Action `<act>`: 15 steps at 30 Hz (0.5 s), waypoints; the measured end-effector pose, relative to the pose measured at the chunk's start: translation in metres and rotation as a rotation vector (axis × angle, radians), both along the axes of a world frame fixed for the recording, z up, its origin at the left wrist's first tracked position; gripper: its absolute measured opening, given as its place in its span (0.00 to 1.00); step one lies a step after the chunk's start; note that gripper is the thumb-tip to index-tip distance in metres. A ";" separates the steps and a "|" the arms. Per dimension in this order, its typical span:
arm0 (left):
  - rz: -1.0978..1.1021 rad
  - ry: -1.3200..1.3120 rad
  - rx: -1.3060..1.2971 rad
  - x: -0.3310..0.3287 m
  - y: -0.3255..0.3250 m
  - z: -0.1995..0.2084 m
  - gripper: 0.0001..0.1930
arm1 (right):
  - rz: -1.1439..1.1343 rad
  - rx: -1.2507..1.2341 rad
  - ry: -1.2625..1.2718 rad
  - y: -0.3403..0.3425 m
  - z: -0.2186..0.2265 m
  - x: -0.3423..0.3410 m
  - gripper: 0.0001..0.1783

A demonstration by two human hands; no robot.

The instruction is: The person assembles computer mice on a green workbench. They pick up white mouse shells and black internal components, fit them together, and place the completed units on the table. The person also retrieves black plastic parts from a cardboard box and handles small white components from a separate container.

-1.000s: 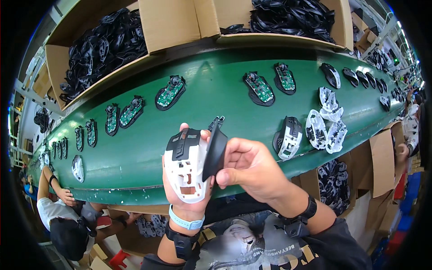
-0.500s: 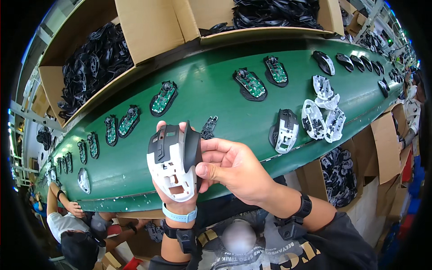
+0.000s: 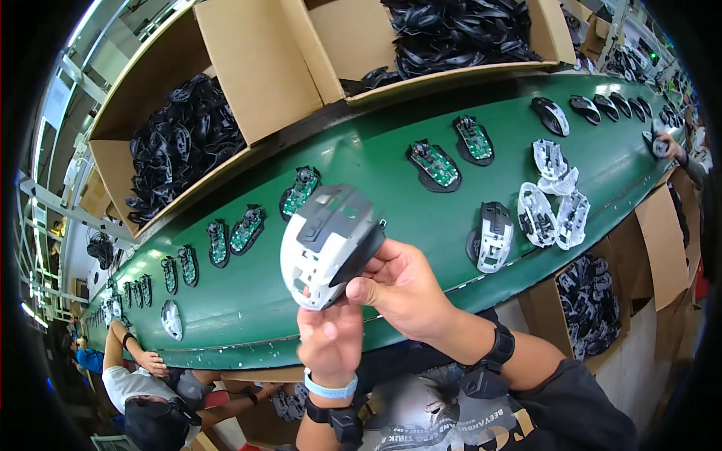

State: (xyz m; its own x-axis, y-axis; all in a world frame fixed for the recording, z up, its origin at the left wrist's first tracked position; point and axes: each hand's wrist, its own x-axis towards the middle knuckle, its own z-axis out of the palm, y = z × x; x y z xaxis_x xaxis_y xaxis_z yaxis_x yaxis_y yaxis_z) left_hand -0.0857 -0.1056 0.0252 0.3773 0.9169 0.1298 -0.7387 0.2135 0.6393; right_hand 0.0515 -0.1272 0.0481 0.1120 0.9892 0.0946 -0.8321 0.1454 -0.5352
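A computer mouse shell (image 3: 320,244), white and grey with a black side piece, is held tilted above the green belt. My right hand (image 3: 406,289) is closed on its right side, thumb near the lower edge and fingers behind. My left hand (image 3: 331,346) is at the shell's lower end; its fingers are blurred and partly hidden, so its grip is unclear. Just beyond the shell on the belt lie black mouse bases with green circuit boards, one of them (image 3: 300,192) partly covered by it. To the right sits a white and black mouse shell (image 3: 494,237).
White shell pieces (image 3: 538,214) are grouped on the green belt (image 3: 361,158). Cartons of black parts (image 3: 184,143) line the far side; another carton (image 3: 590,304) stands at near right. A co-worker (image 3: 147,391) sits at lower left. Another person's hand (image 3: 669,146) reaches in at far right.
The shell has tipped and turned in my right hand. My left hand has slid from beneath it to its lower end. The whole view has shifted, and another hand now shows at far right.
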 end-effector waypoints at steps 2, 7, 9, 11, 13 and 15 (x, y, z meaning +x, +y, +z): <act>0.077 0.067 0.081 0.003 -0.003 0.004 0.28 | -0.016 -0.015 -0.123 0.001 -0.001 -0.004 0.23; 0.036 0.018 -0.025 -0.011 0.011 0.006 0.34 | -0.148 -0.113 -0.661 -0.007 -0.001 -0.006 0.35; 0.106 0.030 -0.021 -0.024 0.016 -0.002 0.35 | -0.310 -0.030 -0.779 -0.003 0.000 0.005 0.40; 0.095 0.010 -0.048 -0.036 0.022 -0.004 0.32 | -0.371 0.129 -0.931 0.008 0.007 0.013 0.44; 0.070 0.017 -0.007 -0.048 0.030 -0.008 0.27 | -0.308 0.378 -1.111 0.028 0.027 0.019 0.47; 0.031 0.002 0.143 -0.060 0.033 -0.016 0.31 | -0.233 0.502 -1.194 0.040 0.031 0.013 0.47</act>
State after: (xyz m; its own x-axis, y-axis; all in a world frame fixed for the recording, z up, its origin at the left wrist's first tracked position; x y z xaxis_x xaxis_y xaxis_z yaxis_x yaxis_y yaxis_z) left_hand -0.1460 -0.0724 0.0088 0.3497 0.9004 0.2589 -0.7421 0.0975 0.6631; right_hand 0.0644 -0.0867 0.0788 -0.1337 0.7868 0.6025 0.1845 0.6171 -0.7649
